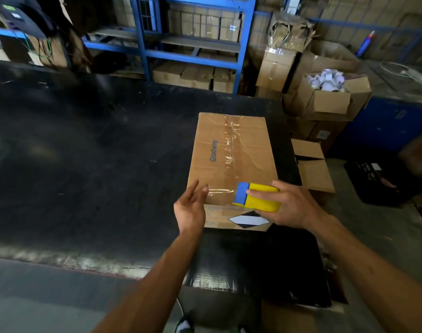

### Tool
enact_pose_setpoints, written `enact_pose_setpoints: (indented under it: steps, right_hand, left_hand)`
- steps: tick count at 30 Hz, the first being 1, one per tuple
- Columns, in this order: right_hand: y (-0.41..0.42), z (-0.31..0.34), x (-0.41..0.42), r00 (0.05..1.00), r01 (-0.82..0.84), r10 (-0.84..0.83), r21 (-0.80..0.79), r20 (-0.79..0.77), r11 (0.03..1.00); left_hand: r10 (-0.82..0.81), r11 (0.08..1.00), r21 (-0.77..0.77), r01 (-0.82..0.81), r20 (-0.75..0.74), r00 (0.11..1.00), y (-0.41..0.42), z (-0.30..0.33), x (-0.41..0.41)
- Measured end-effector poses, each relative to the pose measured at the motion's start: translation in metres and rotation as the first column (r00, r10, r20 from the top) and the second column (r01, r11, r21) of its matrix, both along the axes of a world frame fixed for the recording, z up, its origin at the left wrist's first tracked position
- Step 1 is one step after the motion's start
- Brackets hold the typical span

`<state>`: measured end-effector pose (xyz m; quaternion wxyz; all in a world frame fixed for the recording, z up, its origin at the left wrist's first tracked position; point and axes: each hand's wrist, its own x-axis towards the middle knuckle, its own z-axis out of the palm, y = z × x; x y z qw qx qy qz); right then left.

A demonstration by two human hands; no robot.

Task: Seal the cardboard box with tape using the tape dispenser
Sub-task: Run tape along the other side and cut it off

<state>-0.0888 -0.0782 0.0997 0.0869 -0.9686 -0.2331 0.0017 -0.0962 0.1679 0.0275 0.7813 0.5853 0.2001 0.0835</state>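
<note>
Beside open cartons [330, 97], box [231, 159], dispenser [258, 197]

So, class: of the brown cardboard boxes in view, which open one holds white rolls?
The open brown cardboard box on the right stack; the open box below shows none.

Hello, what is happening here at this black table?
A person is taping shut a brown cardboard box on the black table. The right hand holds a yellow and blue tape dispenser at the box's near edge. The left hand is open beside the box's near left corner. Clear tape already runs along the top seam.
</note>
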Motion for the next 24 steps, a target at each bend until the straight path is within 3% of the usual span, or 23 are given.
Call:
enact_pose_setpoints:
  steps: [6, 15, 24]
  right_hand:
    - [0.012, 0.001, 0.000, 0.998, -0.047, 0.041, -0.159, -0.037, 0.986]
    - [0.062, -0.001, 0.011, 0.987, -0.144, 0.124, -0.228, -0.101, 0.963]
    - [0.068, -0.005, 0.018, 0.985, -0.138, 0.102, -0.283, -0.139, 0.949]
  left_hand:
    - [0.154, 0.900, 0.412, -0.142, 0.004, 0.988, -0.018, -0.040, -0.011]
    - [0.399, 0.884, 0.290, -0.368, -0.054, 0.916, 0.004, -0.040, -0.009]
    - [0.380, 0.885, 0.314, -0.342, -0.064, 0.923, 0.007, -0.045, -0.006]
